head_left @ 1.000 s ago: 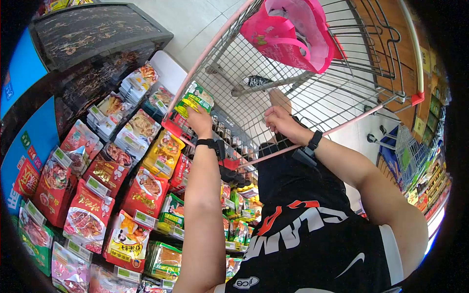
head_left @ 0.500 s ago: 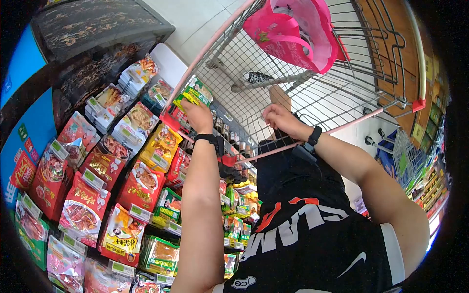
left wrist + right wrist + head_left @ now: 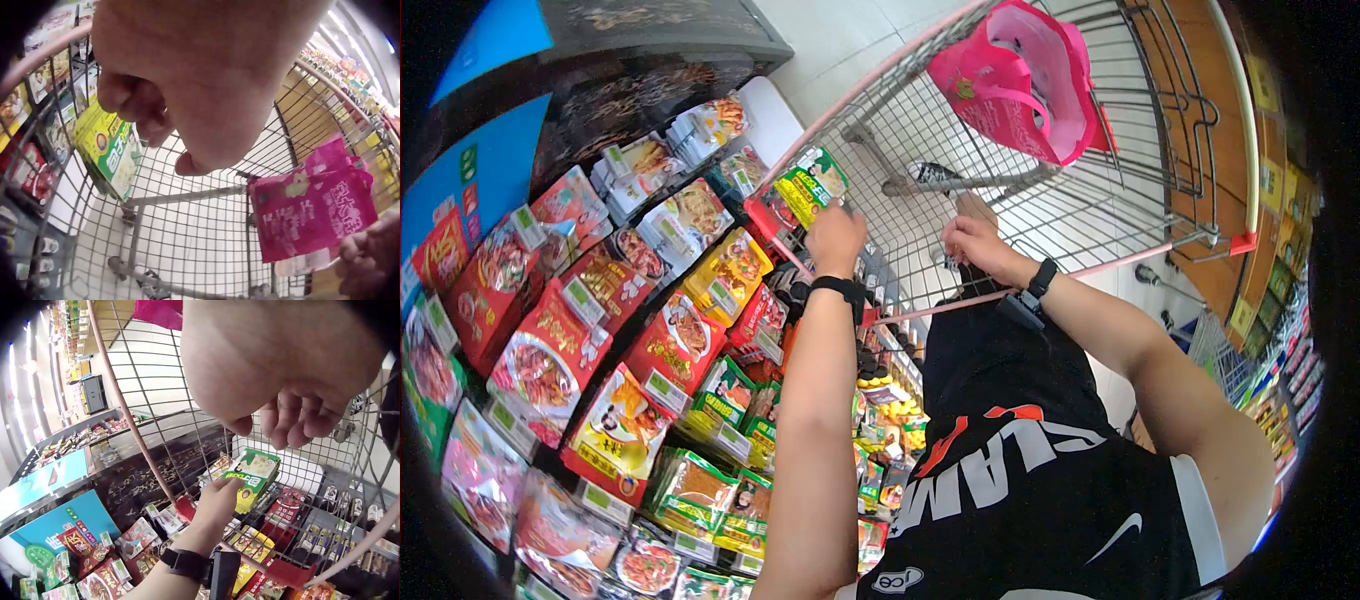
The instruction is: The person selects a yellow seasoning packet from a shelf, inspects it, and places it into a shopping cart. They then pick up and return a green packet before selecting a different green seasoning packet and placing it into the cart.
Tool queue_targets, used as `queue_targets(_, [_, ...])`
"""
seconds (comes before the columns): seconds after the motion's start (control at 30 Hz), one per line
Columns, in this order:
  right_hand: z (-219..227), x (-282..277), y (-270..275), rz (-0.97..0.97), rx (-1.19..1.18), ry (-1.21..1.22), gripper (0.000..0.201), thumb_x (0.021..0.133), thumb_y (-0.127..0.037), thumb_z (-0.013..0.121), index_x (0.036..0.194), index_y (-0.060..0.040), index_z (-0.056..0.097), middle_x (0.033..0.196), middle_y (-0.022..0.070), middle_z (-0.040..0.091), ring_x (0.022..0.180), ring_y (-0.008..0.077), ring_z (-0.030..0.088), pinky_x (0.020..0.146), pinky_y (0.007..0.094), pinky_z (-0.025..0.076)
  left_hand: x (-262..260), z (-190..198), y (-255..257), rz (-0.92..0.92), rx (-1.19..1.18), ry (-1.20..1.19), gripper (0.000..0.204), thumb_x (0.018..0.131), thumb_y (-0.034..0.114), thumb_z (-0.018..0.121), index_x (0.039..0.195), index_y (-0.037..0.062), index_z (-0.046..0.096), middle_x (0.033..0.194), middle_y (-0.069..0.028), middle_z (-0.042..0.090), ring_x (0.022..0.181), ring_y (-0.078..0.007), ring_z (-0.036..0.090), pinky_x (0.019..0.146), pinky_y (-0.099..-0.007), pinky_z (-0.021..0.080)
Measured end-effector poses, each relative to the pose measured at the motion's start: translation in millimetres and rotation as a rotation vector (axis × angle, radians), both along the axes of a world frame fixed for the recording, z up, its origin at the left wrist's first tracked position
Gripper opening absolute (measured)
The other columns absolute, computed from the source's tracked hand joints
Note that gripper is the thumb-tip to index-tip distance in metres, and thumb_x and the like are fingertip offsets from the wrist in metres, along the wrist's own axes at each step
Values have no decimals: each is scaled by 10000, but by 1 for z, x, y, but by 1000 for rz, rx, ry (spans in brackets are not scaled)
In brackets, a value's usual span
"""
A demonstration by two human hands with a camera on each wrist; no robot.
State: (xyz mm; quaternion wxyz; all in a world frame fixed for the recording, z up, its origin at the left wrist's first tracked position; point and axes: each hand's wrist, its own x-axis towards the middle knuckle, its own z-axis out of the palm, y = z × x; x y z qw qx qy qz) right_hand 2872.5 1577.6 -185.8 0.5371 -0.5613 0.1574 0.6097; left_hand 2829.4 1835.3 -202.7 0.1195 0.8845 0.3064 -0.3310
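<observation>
Green-and-yellow packets (image 3: 812,187) (image 3: 107,150) (image 3: 255,478) lie together inside the shopping cart, against its wire side by the shelf. Beside their near edge is my left hand (image 3: 836,240) (image 3: 206,81) (image 3: 215,503), its fingers loosely curled; in the left wrist view the thumb is apart from the packets, and whether a fingertip touches them is unclear. Over the near part of the cart hangs my right hand (image 3: 983,250) (image 3: 284,375), fingers loosely bent, with nothing held.
A pink bag (image 3: 1020,85) (image 3: 315,209) sits in the far part of the cart (image 3: 1100,264). Shelves of packaged food (image 3: 550,365) run along the left, with a dark stone-patterned counter (image 3: 660,40) beyond. Wooden shelving and another cart (image 3: 1215,355) stand at right.
My left hand has gone from gripping the packets to lying beside them, shifted down and right, so more of the top packet shows. The right hand barely moved. The head view has shifted a little.
</observation>
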Motion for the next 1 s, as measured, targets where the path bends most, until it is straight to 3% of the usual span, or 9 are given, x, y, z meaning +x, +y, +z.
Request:
queue_targets(0.3, [19, 8, 17, 88, 80, -87, 148, 948, -218, 549, 939, -77, 592, 784, -1, 586, 669, 90, 517, 585, 227, 415, -87, 82, -65, 135, -232, -328, 303, 891, 347, 582, 884, 85, 734, 817, -213, 688, 802, -406, 671, 707, -512, 528])
queue_targets(0.47, [60, -1, 44, 214, 140, -123, 139, 954, -197, 536, 922, -70, 582, 788, 2, 575, 672, 92, 498, 597, 238, 414, -211, 90, -94, 472, -321, -580, 352, 907, 318, 602, 711, 27, 625, 649, -211, 597, 667, -418, 619, 634, -474, 507])
queue_targets(0.53, [82, -14, 56, 303, 207, -215, 141, 954, -195, 535, 909, -69, 579, 787, -3, 568, 674, 91, 494, 596, 240, 410, -278, 80, -105, 597, -299, -488, 404, 899, 306, 633, 647, 1, 554, 603, -192, 552, 644, -403, 605, 656, -467, 503])
queue_targets(0.6, [104, -26, 78, 418, 320, -292, 145, 955, -196, 537, 898, -70, 577, 784, -9, 558, 674, 89, 487, 602, 243, 409, -347, 67, -126, 732, -235, -535, 330, 893, 293, 644, 740, 4, 598, 677, -200, 599, 704, -394, 626, 670, -468, 499])
queue_targets(0.7, [177, -64, 118, 531, 485, -413, 171, 959, -202, 548, 857, -70, 582, 748, -17, 536, 657, 88, 476, 619, 246, 407, -458, 32, -178, 989, -127, -661, 263, 883, 272, 661, 878, 10, 664, 790, -213, 671, 794, -382, 658, 691, -470, 494])
queue_targets(0.73, [200, -77, 131, 579, 583, -447, 183, 962, -192, 545, 827, -71, 571, 727, -17, 524, 651, 91, 473, 617, 251, 398, -465, 87, -190, 1028, -86, -378, 352, 905, 357, 615, 891, 10, 672, 801, -221, 671, 799, -388, 658, 698, -481, 493])
queue_targets(0.77, [222, -92, 144, 627, 676, -476, 201, 965, -181, 542, 797, -73, 561, 705, -18, 513, 646, 94, 469, 615, 255, 389, -523, 12, -221, 1127, -102, -561, 408, 918, 414, 572, 903, 20, 679, 800, -228, 665, 824, -406, 656, 715, -502, 492])
queue_targets(0.9, [323, -175, 182, 649, 1101, -408, 386, 1032, -224, 497, 675, -77, 487, 655, 11, 498, 621, 125, 458, 604, 282, 355, -597, 16, -321, 1336, -9, -620, 457, 949, 428, 525, 856, 14, 696, 849, -217, 689, 870, -398, 662, 769, -486, 501])
queue_targets(1.0, [401, -245, 186, 805, 1348, -283, 427, 1051, -257, 466, 674, -62, 514, 684, 51, 554, 674, 167, 517, 686, 310, 422, -620, 2, -409, 1559, -34, -661, 461, 969, 408, 490, 813, 40, 718, 862, -201, 706, 883, -378, 671, 802, -459, 513])
